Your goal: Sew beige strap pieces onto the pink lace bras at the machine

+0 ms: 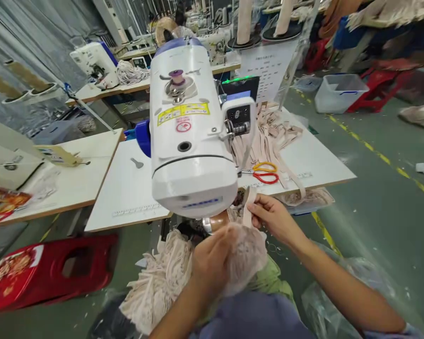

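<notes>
White tabletop [123, 181] stretches out past both hands, with a big white sewing machine [194, 136] on it dead ahead of them, and honestly the head of that thing is the main nuisance: it blocks whatever sits right under it, so I can't tell how the work lies at the needle. Off to the left of the left hand, well apart, there's a red plastic stool [53, 270], out of the way as far as I can see. Big pile of beige straps [268, 129] sits on the table beyond the right hand, probably so it's an easy reach, and a fluffy lace bundle [162, 278] hangs just left of the left hand, likely for the same reason. Left hand [212, 259] is a bit blurry but looks closed on a lace piece [249, 254], I'd guess to hold its weight up near the machine. Right hand [272, 216], just ahead and to the right of it, has thumb and fingers pinched on a beige strap [248, 207], seemingly to keep it straight and untwisted. Scissors [266, 174] lie just beyond the right hand, handles toward that side, handy for a grab I reckon. Smallest bit: a purple thread spool [177, 76] atop the machine, far ahead of the left hand.
</notes>
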A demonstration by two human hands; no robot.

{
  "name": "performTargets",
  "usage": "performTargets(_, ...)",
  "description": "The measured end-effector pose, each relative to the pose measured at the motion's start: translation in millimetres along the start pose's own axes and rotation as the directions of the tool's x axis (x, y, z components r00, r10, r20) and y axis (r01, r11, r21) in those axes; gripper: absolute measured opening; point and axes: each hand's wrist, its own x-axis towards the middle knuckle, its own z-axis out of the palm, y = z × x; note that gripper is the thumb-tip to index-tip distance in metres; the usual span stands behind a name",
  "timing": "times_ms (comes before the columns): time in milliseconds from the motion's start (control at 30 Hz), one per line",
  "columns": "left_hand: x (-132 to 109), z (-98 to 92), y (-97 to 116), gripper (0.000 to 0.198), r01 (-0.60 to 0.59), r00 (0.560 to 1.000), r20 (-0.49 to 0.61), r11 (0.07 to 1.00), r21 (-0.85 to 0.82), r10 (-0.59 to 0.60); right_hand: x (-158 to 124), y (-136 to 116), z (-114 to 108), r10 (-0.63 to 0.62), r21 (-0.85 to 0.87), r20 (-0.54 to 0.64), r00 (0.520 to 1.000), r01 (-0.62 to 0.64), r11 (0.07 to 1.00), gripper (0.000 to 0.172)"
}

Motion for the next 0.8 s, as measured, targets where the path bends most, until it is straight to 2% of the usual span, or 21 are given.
performTargets(33, -0.4, -3.3, -6.0, 0.033, -0.019, 0.999, -0.034, 0.993, 0.114, 0.023, 5.4, -0.1, -0.7, 0.003, -0.025, 0.019, 1.0, -0.002, 1.0, 0.041)
performTargets(100, -1.0, -8.7, -15.1, 0.032, 0.025, 0.995, -0.096, 0.955, 0.296, 0.004, 14.2, -0.6, 1.0, -0.005, -0.091, 0.082, 0.997, 0.013, 0.996, 0.036)
performTargets(200, -0.9, -13.0, -18.5, 0.026, 0.13, 0.985, -0.151, 0.927, 0.351, -0.081, 25.6, 0.6, 7.6, -0.077, -0.208, 0.129, 0.989, 0.103, 0.973, 0.026)
performTargets(267, -1.8, -15.2, -18.3, 0.025, 0.187, 0.978, -0.15, 0.934, 0.304, -0.147, 33.4, 3.6, 11.6, -0.163, -0.327, 0.14, 0.977, 0.201, 0.923, 0.02)
performTargets(333, -4.0, -18.7, -21.1, 0.028, 0.219, 0.974, -0.102, 0.948, 0.232, -0.2, 41.6, 6.9, 14.6, -0.267, -0.449, 0.153, 0.951, 0.308, 0.839, 0.016)
performTargets(433, -7.6, -25.9, -32.5, 0.032, 0.242, 0.966, 0.075, 0.968, 0.067, -0.247, 51.9, 6.7, 19.3, -0.412, -0.583, 0.168, 0.896, 0.427, 0.691, 0.014)
performTargets(533, -9.1, -30.7, -41.2, 0.033, 0.295, 0.94, 0.205, 0.951, -0.089, -0.273, 54.6, -2.5, 25.4, -0.477, -0.657, 0.216, 0.852, 0.488, 0.574, 0.007)
performTargets(600, -8.5, -31.1, -38.3, 0.036, 0.37, 0.916, 0.22, 0.919, -0.134, -0.336, 51.4, -10.8, 28.8, -0.47, -0.688, 0.254, 0.845, 0.499, 0.526, 0.01)
performTargets(700, -5.4, -29.8, -21.4, 0.036, 0.458, 0.885, 0.174, 0.875, -0.159, -0.432, 45.3, -19.1, 30.5, -0.447, -0.732, 0.287, 0.847, 0.495, 0.468, 0.014)
performTargets(800, -0.5, -29.1, -2.8, 0.029, 0.451, 0.891, 0.146, 0.875, -0.176, -0.43, 46.7, -17.8, 29.4, -0.452, -0.753, 0.312, 0.836, 0.508, 0.42, 0.013)
